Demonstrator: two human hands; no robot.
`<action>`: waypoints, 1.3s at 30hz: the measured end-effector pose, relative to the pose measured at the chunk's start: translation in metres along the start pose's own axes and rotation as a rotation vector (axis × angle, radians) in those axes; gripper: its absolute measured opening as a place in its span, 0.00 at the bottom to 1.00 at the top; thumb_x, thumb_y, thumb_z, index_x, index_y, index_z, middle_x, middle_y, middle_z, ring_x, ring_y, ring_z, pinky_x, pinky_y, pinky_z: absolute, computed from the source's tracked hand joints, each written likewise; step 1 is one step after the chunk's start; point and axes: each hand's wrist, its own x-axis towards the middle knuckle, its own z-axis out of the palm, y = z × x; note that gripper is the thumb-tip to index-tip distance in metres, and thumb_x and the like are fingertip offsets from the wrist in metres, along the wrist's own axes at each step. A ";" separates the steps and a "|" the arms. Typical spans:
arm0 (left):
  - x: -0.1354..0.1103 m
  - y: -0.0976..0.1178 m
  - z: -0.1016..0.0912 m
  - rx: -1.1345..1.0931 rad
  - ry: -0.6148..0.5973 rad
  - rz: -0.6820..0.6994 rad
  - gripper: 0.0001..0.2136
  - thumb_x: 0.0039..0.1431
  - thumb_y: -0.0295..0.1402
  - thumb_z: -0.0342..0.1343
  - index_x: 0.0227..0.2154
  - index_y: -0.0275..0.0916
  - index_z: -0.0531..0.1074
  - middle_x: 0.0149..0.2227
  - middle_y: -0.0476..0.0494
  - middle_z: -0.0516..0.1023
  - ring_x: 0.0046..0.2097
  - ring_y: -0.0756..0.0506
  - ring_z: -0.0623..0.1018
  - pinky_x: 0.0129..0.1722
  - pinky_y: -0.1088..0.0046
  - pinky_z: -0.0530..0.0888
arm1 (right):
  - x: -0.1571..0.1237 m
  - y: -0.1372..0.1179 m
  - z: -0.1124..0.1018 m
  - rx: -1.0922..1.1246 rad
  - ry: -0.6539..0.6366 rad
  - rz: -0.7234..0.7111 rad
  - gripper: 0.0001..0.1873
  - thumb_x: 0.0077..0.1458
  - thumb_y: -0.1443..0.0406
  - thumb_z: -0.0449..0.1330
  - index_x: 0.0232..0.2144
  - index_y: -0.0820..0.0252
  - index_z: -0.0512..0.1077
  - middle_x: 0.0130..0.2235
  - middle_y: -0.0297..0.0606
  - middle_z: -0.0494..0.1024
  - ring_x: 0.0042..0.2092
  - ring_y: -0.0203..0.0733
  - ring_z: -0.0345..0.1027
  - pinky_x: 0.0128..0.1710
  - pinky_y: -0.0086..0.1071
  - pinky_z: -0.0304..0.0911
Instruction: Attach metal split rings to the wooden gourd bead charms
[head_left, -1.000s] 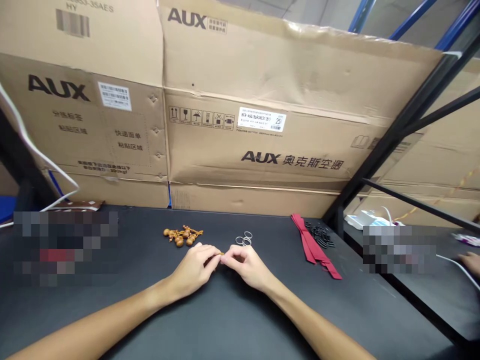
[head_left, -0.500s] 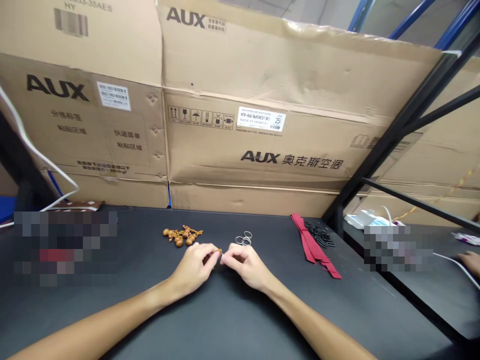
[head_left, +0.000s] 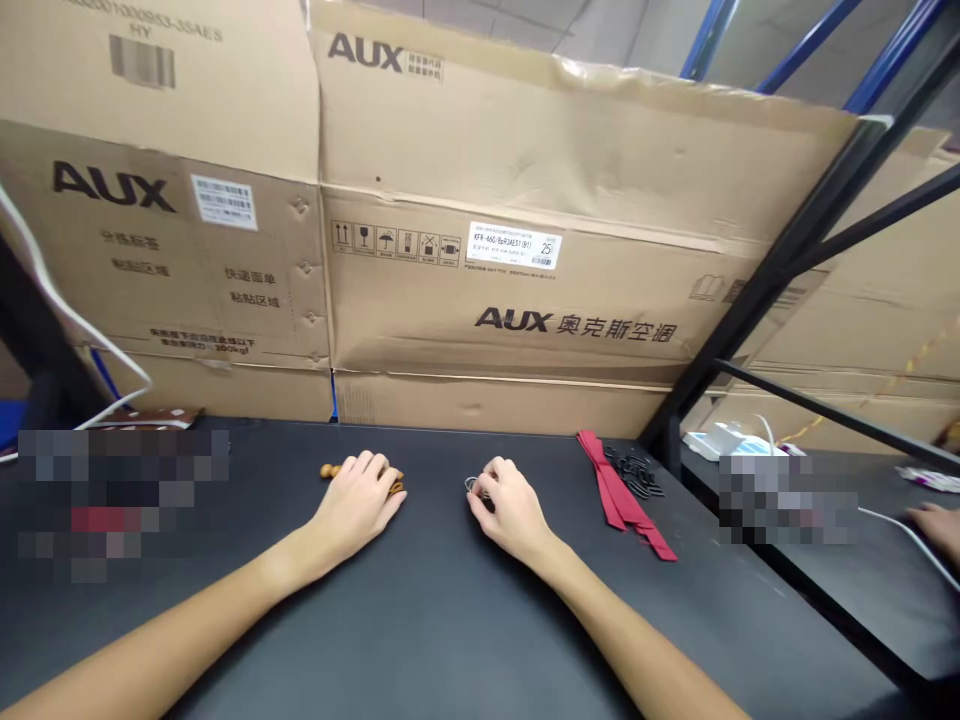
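1. Head view, the relation in space: the wooden beads [head_left: 328, 471] lie under and around the left hand [head_left: 361, 508], one end showing beyond its outer side and orange-brown cord [head_left: 396, 487] near its forefinger and thumb. What shows of this group runs roughly left to right; the hand hides its middle. The metal rings [head_left: 471, 484] lie at the fingertips of the right hand [head_left: 514, 512], just beyond its thumb and on the side facing the left hand. Each hand is therefore nearest its own group, with bare black table [head_left: 431, 580] between them.

2. Head view, the left grip: the fingers are bent over the beads, palm down, with the thumb apart from the forefinger. Whether the hidden fingertips pinch anything, I cannot tell.

3. Head view, the right grip: the fingers and thumb curve toward each other around part of the rings. Whether they press on one, I cannot tell.

4. Head view, farther right: red strips [head_left: 616, 492] lie slantwise beside black pieces [head_left: 637, 474], well apart from the right hand.
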 end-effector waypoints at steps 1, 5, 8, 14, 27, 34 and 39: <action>-0.001 -0.004 0.000 -0.011 0.006 -0.019 0.15 0.62 0.41 0.50 0.43 0.36 0.74 0.44 0.33 0.74 0.46 0.34 0.70 0.44 0.56 0.66 | 0.000 0.001 0.001 -0.020 0.004 0.022 0.06 0.56 0.64 0.55 0.31 0.59 0.71 0.38 0.43 0.69 0.40 0.45 0.62 0.39 0.36 0.59; -0.008 -0.017 0.006 -0.048 -0.027 -0.175 0.24 0.57 0.51 0.51 0.53 0.48 0.69 0.59 0.35 0.65 0.59 0.26 0.60 0.54 0.40 0.54 | 0.002 0.000 0.006 0.017 -0.038 0.068 0.23 0.53 0.56 0.60 0.51 0.54 0.67 0.56 0.45 0.63 0.57 0.54 0.55 0.52 0.46 0.56; -0.009 -0.021 0.013 -0.118 -0.147 -0.227 0.21 0.61 0.50 0.46 0.55 0.53 0.67 0.61 0.39 0.64 0.60 0.26 0.61 0.53 0.36 0.53 | 0.005 0.004 0.014 0.051 -0.183 0.035 0.25 0.59 0.53 0.53 0.58 0.46 0.61 0.65 0.40 0.54 0.65 0.57 0.42 0.59 0.54 0.45; 0.003 -0.033 0.018 -0.159 -0.175 -0.164 0.18 0.66 0.44 0.41 0.52 0.51 0.70 0.59 0.39 0.67 0.60 0.33 0.64 0.55 0.40 0.55 | 0.020 0.023 0.033 0.118 -0.233 0.004 0.22 0.65 0.61 0.43 0.59 0.52 0.63 0.63 0.40 0.59 0.65 0.50 0.47 0.62 0.51 0.45; -0.010 -0.008 -0.002 -0.232 -0.054 0.124 0.30 0.60 0.47 0.51 0.62 0.43 0.57 0.65 0.41 0.54 0.67 0.34 0.48 0.64 0.48 0.48 | 0.019 0.009 0.022 0.025 -0.051 -0.142 0.26 0.60 0.55 0.53 0.57 0.63 0.66 0.63 0.49 0.57 0.66 0.54 0.42 0.64 0.54 0.41; -0.042 0.007 -0.019 -0.450 -0.347 0.220 0.32 0.61 0.50 0.49 0.65 0.50 0.46 0.66 0.47 0.50 0.65 0.37 0.55 0.64 0.58 0.56 | -0.025 -0.020 -0.010 0.180 -0.421 -0.223 0.38 0.59 0.50 0.52 0.65 0.58 0.47 0.67 0.43 0.47 0.67 0.51 0.39 0.65 0.48 0.40; -0.041 0.002 -0.022 -0.435 -0.377 0.227 0.31 0.62 0.50 0.48 0.65 0.51 0.44 0.67 0.48 0.48 0.66 0.38 0.53 0.65 0.57 0.53 | -0.027 -0.017 -0.015 0.189 -0.492 -0.198 0.39 0.59 0.47 0.50 0.66 0.56 0.45 0.67 0.39 0.43 0.68 0.51 0.34 0.66 0.48 0.37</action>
